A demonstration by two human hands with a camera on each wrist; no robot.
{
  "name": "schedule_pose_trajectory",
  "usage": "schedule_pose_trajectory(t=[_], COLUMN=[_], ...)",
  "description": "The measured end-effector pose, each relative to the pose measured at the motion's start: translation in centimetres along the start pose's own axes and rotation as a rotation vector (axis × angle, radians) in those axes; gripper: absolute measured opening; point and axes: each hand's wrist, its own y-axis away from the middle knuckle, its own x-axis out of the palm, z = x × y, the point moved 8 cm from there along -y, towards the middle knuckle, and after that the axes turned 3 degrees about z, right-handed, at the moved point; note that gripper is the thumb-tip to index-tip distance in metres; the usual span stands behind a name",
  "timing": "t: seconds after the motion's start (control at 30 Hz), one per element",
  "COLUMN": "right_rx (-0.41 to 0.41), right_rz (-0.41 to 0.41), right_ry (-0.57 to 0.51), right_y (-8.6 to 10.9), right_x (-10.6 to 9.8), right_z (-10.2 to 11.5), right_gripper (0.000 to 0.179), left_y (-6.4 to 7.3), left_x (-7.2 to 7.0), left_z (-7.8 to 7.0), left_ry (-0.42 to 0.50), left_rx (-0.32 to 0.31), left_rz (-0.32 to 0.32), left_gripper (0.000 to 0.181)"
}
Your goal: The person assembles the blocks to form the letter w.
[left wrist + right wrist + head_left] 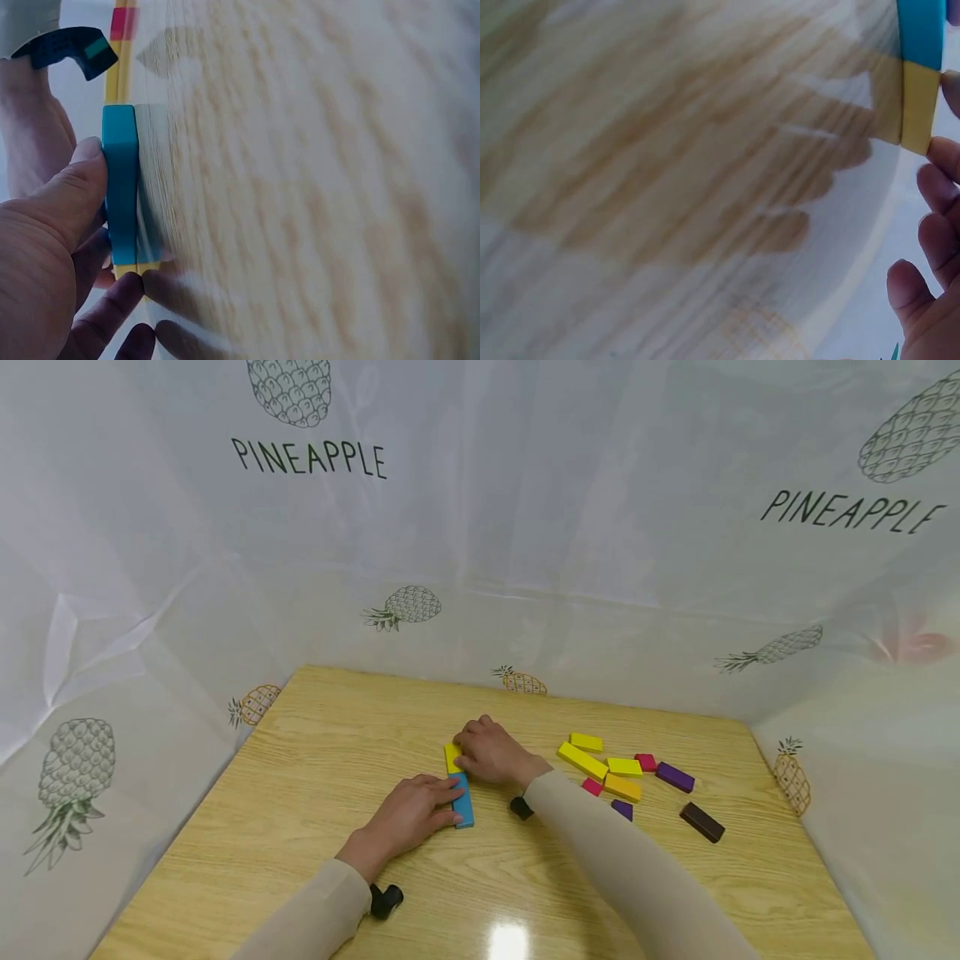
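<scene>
A blue block (463, 808) lies lengthwise away from me on the wooden table, end to end with a short yellow block (452, 758) at its far end. From the left, my left hand (411, 812) holds the blue block, thumb near its close end and fingers toward the far end. In the left wrist view the thumb (88, 161) lies against the blue block. My right hand (491, 753) grips the yellow block from the right, its fingertips at the block's edge and far corner in the right wrist view. It partly hides that block in the head view.
Right of my hands lies a loose group of blocks: a long yellow block (582, 761), an orange block (622, 787), a red block (646, 762), a purple block (675, 777) and others. A dark brown block (702, 822) lies farther right. A pineapple-print curtain (480, 527) hangs behind the table.
</scene>
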Motion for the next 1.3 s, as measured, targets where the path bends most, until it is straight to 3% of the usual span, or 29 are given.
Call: schedule_pose_trajectory(t=[0.63,0.93,1.3], right_rx=[0.038,0.083,0.120], right_rz=[-0.098,-0.120,-0.148], right_ry=[0.127,0.107,0.151], right_y=[1.4,1.9,4.5], right_x=[-0.3,-0.9,-1.8], right_z=[-0.2,-0.4,-1.3], right_gripper=[0.042,0.043,0.044], left_y=[-0.5,-1.2,-2.8], left_x=[-0.1,-0.9,-0.9], left_z=[-0.7,0.7,2.3], left_ry=[-0.026,0.010,0.008], left_rx=[0.043,-0.050,-0.083], left_rz=[-0.011,-0.050,0.031], left_gripper=[0.052,0.057,0.080])
